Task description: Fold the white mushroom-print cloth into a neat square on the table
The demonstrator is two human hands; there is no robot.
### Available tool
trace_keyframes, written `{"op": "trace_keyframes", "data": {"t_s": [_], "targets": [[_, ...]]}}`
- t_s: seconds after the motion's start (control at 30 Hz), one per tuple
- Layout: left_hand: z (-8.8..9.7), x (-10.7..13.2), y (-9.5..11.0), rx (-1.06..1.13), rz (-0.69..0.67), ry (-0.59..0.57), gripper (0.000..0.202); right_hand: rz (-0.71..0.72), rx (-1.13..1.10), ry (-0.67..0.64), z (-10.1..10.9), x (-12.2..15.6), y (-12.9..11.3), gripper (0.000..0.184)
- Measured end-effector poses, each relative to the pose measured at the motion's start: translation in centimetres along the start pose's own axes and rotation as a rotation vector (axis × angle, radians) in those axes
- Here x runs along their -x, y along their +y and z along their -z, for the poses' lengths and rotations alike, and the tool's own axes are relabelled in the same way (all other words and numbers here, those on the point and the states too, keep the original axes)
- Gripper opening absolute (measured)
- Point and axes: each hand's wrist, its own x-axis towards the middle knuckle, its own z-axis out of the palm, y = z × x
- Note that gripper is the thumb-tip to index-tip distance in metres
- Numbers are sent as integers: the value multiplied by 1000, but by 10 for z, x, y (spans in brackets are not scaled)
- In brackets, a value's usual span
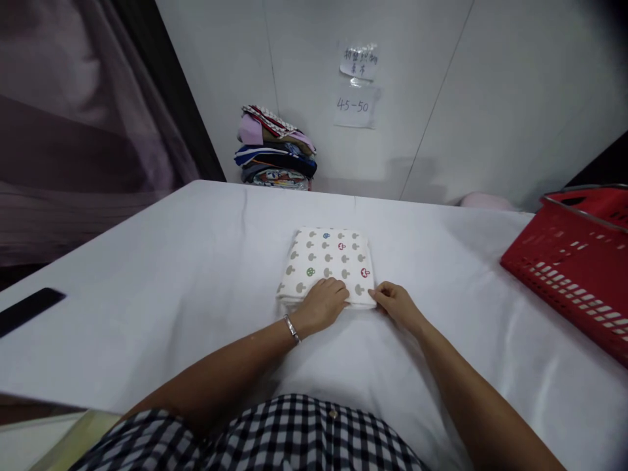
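Observation:
A white cloth (326, 258) printed with grey, red, green and blue mushrooms lies folded into a thick square on the white-covered table. My left hand (324, 304) grips its near edge, fingers curled together over the top layer, with the thumb hidden; a silver bracelet circles that wrist. At the near right corner, my right hand (395, 302) pinches the fabric between thumb and forefinger, the other fingers bent inward.
A red plastic basket (564, 261) with a metal handle stands on the right. Folded fabrics (277, 150) are stacked beyond the far table edge, below handwritten paper signs (354, 106) on the wall. A dark flat object (32, 309) lies at the left edge.

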Motion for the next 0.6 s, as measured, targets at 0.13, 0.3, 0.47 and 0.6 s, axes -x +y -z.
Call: {"op": "trace_keyframes", "data": {"t_s": [0.13,0.3,0.47,0.6], "targets": [[0,-2,1,41,3,40,12,35,-12,31,-3,0,2,33],[-2,-15,12,-8,-20,25,11,45,-40,0,-3,2,0,32],[-7,-21,16,-2,-48,32,13,13,-110,3,-1,10,-8,31],[-7,-17,15,26,-91,18,10,-57,-91,-86,-2,9,-4,31]]}}
